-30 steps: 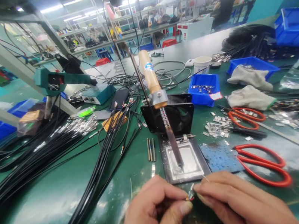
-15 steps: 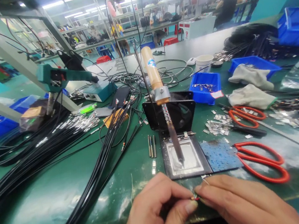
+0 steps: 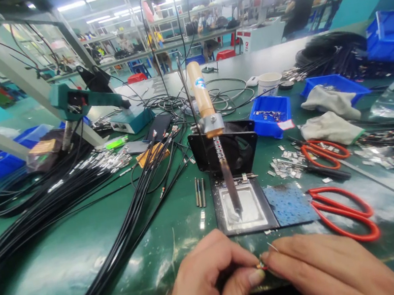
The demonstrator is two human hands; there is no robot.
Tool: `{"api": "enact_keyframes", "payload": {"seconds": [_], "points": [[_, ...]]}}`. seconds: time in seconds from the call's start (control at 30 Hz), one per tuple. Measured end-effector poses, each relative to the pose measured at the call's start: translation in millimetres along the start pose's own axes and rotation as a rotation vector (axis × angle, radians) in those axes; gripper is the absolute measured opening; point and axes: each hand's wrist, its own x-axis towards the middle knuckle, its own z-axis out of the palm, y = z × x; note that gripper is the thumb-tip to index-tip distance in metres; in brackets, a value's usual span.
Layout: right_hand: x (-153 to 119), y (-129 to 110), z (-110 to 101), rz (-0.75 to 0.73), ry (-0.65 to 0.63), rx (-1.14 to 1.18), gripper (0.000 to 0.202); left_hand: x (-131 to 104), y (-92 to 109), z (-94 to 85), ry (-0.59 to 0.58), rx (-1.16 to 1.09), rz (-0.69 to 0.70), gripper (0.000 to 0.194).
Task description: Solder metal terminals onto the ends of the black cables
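Observation:
My left hand (image 3: pixel 212 277) pinches a tiny piece with coloured wires (image 3: pixel 262 265) between thumb and forefinger at the bottom centre. Against its other side, the fingers of my right hand (image 3: pixel 324 267) are pressed together, and a thin pale strand (image 3: pixel 272 246) sticks up from them. The small piece is mostly hidden by fingertips. Just beyond the hands, a soldering iron (image 3: pixel 202 94) with a wooden handle is clamped tip down over a metal tray (image 3: pixel 263 221). A blue sponge (image 3: pixel 291 205) lies right of the tray.
Red-handled scissors (image 3: pixel 371 235) lie right of the sponge, with small metal connectors (image 3: pixel 285 166) behind. Black cable bundles (image 3: pixel 120 229) cover the left side. A black fan (image 3: pixel 198 155) stands behind the iron. Blue bins (image 3: pixel 271 128) and pale gloves (image 3: pixel 330 129) are at the right.
Both hands have shifted slightly right and down with the small wired piece between them. The pale strand has moved down a little with my right hand.

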Motion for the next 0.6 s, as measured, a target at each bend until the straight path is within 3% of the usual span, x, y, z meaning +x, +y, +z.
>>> {"api": "enact_keyframes", "payload": {"seconds": [0.6], "points": [[4, -1, -13, 0.005, -0.084, 0.038, 0.037, -4, 1, 0.8, -0.002, 0.014, 0.045, 0.013]]}}
